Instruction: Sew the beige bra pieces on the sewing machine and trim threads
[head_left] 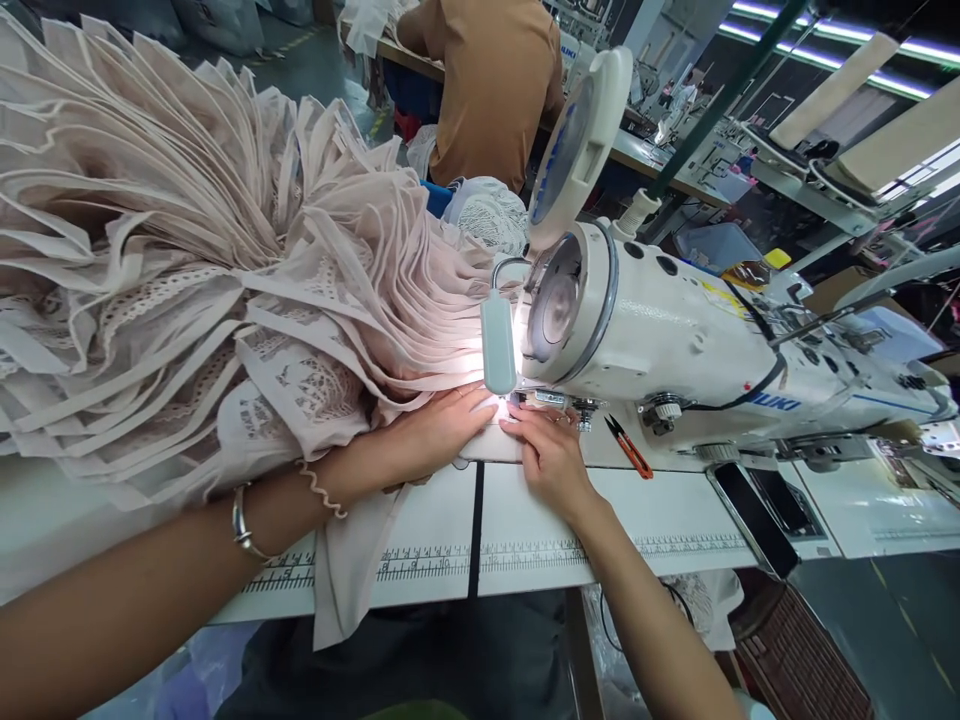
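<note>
Under the head of a white sewing machine (pixel 660 315), my two hands meet at the lit needle area. My left hand (pixel 446 428) lies flat on pale pink fabric, fingers stretched toward the needle. From the other side, my right hand (pixel 553 455) has bent fingertips closed on the fabric edge beside the presser foot; its thumb is partly hidden. A big heap of pale pink lace-trimmed garment pieces (pixel 360 290) spreads left of the machine. One strip (pixel 345 590) hangs over the table's front edge below my left wrist. A small lamp (pixel 498 342) covers part of the stitching spot.
Orange-handled thread snips (pixel 630 447) lie right of my right hand. A phone (pixel 752 520) rests near the front edge of the white table (pixel 525 510), which has a printed ruler. Behind the heap, a person in a brown top (pixel 491 90) sits facing away.
</note>
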